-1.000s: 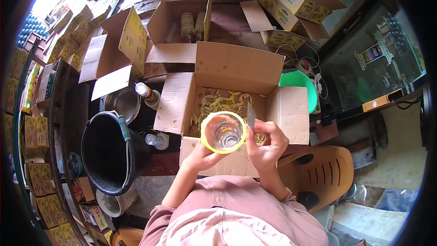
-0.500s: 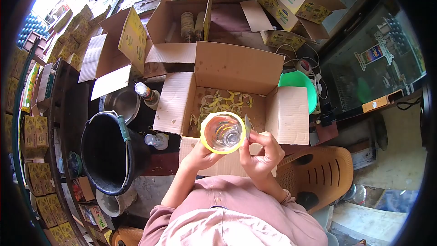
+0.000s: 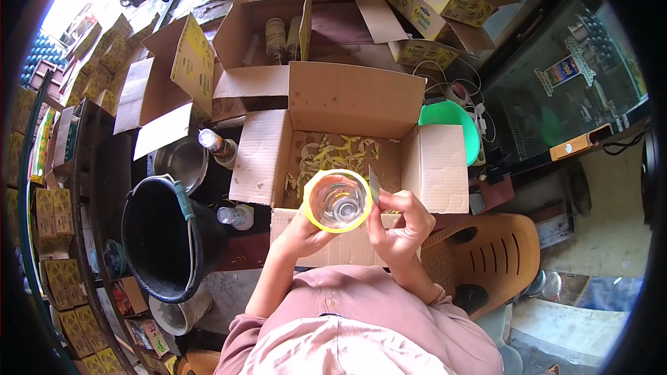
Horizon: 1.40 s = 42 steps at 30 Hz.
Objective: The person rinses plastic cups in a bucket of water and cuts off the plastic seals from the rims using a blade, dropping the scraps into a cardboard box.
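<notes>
My left hand (image 3: 301, 237) is wrapped round a clear cup with a yellow rim (image 3: 339, 201), its open mouth facing up at me. Between the thumb and fingers of my right hand (image 3: 403, 228) is a thin flat blade (image 3: 374, 185), close against the right side of the rim. Whether its edge touches the rim I cannot tell. Beneath the cup stands an open cardboard box (image 3: 358, 101) with its flaps folded out. Thin curled yellow strips (image 3: 340, 156) lie on its bottom.
Left of the box are a black bucket (image 3: 158, 239), a metal pot (image 3: 182, 160) and two bottles (image 3: 217, 144). A green basin (image 3: 451, 121) sits at the right, above an orange chair (image 3: 497, 257). More open cartons (image 3: 179, 62) stand behind.
The view has shifted slightly. My left hand still holds the cup, and the blade in my right hand stands a little higher beside the rim.
</notes>
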Motion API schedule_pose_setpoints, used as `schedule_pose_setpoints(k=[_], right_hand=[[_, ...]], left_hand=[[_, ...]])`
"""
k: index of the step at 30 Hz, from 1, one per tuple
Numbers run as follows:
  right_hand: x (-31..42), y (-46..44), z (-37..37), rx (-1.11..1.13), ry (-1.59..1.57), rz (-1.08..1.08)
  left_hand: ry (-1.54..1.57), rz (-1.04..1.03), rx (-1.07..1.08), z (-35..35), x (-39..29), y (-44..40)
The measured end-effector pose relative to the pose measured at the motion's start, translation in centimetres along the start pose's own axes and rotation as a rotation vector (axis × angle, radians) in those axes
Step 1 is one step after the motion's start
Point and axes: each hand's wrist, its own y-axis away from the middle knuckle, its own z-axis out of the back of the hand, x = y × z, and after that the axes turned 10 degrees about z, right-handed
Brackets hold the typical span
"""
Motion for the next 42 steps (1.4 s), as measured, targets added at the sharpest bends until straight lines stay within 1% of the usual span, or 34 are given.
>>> schedule_pose_setpoints(k=[2, 5, 8, 11, 14, 17, 18, 21, 23, 30, 35, 39, 42], right_hand=[[-0.1, -0.1, 0.0, 0.004, 0.028, 0.021], [-0.4, -0.1, 0.0, 0.021, 0.069, 0.066], [-0.6, -0.5, -0.1, 0.022, 0.034, 0.057], [-0.4, -0.7, -0.2, -0.006, -0.041, 0.000], [-0.3, -0.5, -0.6, -0.055, -0.068, -0.042], [0.0, 0.2, -0.6, -0.044, -0.122, -0.094], [0.3, 0.4, -0.6, -0.033, -0.143, -0.107], [0.8, 0.6, -0.6, -0.008, -0.161, -0.117], [0.8, 0.7, -0.8, -0.013, -0.161, -0.115], [1.0, 0.9, -1.3, -0.022, -0.122, -0.031], [0.8, 1.0, -1.5, -0.037, -0.096, -0.041], [0.8, 0.9, -1.3, -0.039, -0.020, 0.017], [0.8, 0.9, -1.2, -0.024, 0.023, 0.054]], left_hand=[[-0.019, -0.016, 0.023, 0.2, -0.1, -0.1], [0.020, 0.050, 0.072, 0.3, -0.5, 0.0], [-0.042, -0.052, 0.087, 0.4, 0.0, 0.0], [0.142, 0.079, 0.043, 0.1, -0.8, 0.4], [0.413, 0.227, -0.037, -0.3, 0.5, 0.6], [0.498, 0.204, -0.056, -0.4, 0.7, 0.6], [0.472, 0.130, -0.073, -0.7, 1.1, 0.4], [0.403, 0.133, -0.066, -0.6, 0.7, 0.3], [0.430, 0.117, -0.067, -0.7, 0.7, 0.3], [0.311, 0.070, -0.129, -1.2, 1.1, 0.1], [0.362, 0.041, -0.140, -1.8, 0.6, 0.2], [0.337, 0.012, -0.172, -2.2, -0.4, 0.1], [0.326, 0.036, -0.172, -2.2, -0.4, 0.1]])
